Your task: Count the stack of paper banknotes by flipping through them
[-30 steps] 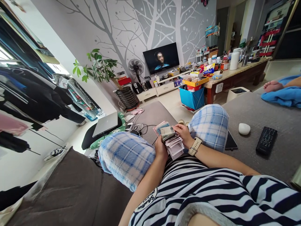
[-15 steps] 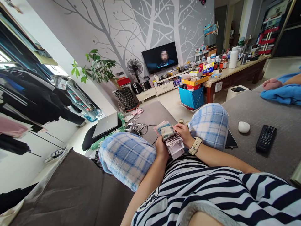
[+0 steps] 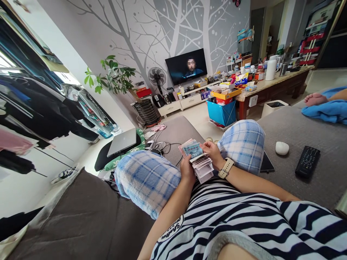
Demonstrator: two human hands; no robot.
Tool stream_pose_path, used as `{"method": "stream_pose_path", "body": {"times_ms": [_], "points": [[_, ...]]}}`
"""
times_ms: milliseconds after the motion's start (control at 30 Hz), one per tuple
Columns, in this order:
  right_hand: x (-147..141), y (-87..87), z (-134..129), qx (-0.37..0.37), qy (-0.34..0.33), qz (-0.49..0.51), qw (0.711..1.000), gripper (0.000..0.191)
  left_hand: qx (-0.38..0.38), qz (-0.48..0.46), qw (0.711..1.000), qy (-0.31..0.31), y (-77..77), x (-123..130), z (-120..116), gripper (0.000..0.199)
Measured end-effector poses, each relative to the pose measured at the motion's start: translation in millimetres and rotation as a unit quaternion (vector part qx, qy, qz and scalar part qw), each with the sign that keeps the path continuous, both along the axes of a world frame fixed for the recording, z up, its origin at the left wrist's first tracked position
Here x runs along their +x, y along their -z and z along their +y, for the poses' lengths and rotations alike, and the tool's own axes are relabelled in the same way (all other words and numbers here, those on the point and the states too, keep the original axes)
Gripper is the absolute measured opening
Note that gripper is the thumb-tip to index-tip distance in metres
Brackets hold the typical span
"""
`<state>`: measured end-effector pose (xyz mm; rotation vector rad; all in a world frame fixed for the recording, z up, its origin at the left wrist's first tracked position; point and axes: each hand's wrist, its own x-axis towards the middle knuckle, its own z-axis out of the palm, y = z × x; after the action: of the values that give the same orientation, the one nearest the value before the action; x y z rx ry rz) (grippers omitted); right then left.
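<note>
sheaf of banknotes (image 3: 204, 169), bent over, held in both hands

item: one sheaf of banknotes, many layers, positioned above the lap, between two raised knees in blue-and-white plaid trousers (image 3: 148, 182). a blue note (image 3: 193, 150) lies uppermost; pinkish notes (image 3: 182, 147) fan out beside and behind it; pale ends hang in a thick stepped bundle toward the striped shirt (image 3: 244, 220). exact count: cannot tell.

left hand (image 3: 187, 169): fingers clamped on the near left side of the sheaf, thumb lying along it; the fingers underneath are hidden.

right hand (image 3: 213, 154): thumb and forefinger together on the right edge of the blue note; remaining fingers curled, partly out of sight. pale-strapped watch (image 3: 226, 168) on the wrist.

on the grey sofa (image 3: 284, 187), right side: dark phone (image 3: 266, 163), lying flat, partly covered by the right knee; white rounded object (image 3: 282, 148); black remote control (image 3: 307, 161), near it. farther off, a bare foot (image 3: 316, 99) of another person, against blue cloth (image 3: 328, 112).

left side: grey laptop (image 3: 121, 142), shut, on a dark cushion; tangled cables (image 3: 159, 146), beyond the left knee.

background: television (image 3: 186, 66), lit, a figure on screen; black fan (image 3: 156, 76); potted plant (image 3: 112, 76); blue bin (image 3: 222, 112), filled, beside a crowded table (image 3: 267, 86) bearing a white flask (image 3: 270, 69).
</note>
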<state>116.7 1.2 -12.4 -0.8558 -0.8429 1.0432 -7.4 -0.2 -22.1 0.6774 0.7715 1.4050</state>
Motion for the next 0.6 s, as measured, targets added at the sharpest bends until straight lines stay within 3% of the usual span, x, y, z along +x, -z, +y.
{"method": "stream_pose_path", "body": {"times_ms": [367,600], "points": [[3.0,4.4,5.0,-0.004,0.022,-0.055,0.998,0.028,-0.006,0.02,1.0,0.003,-2.9,-0.5,-2.5,0.028],[2.9,3.0,0.7,0.004,0.022,-0.066,0.998,0.035,-0.022,-0.012,1.0,-0.002,5.5,0.5,6.6,0.032]]}}
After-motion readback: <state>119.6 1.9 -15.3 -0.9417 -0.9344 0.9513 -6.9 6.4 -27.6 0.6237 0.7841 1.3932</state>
